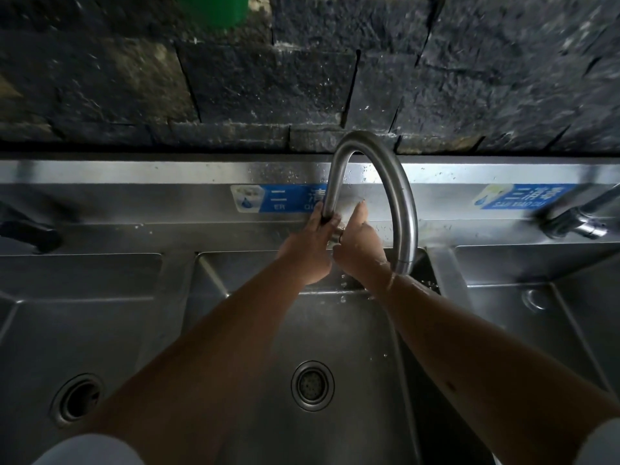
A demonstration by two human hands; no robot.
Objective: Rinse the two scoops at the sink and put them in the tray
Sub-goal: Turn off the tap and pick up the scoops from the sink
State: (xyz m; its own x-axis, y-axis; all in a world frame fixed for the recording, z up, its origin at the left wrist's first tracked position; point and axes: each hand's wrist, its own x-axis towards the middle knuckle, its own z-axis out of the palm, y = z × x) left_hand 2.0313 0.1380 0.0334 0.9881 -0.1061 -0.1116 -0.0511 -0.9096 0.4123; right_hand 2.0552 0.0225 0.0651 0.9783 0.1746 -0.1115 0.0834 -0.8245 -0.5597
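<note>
No scoop and no tray show in the head view. Both my arms reach over the middle basin of a steel sink [235, 270]. My left hand [310, 250] is wrapped around the base of the curved steel faucet [389, 169]. My right hand [360, 245] sits just right of it at the faucet's foot, fingers bent, forefinger pointing up; a small metal part, perhaps the handle, shows between the two hands. The spout's mouth [404, 263] hangs over the basin's right back corner. No water stream is visible.
The middle basin has a round drain strainer [312, 385]. A left basin with its own drain [76, 401] and a right basin [536, 297] flank it. A second tap [577, 224] stands at the right, a dark handle [30, 229] at the left. Dark stone wall behind.
</note>
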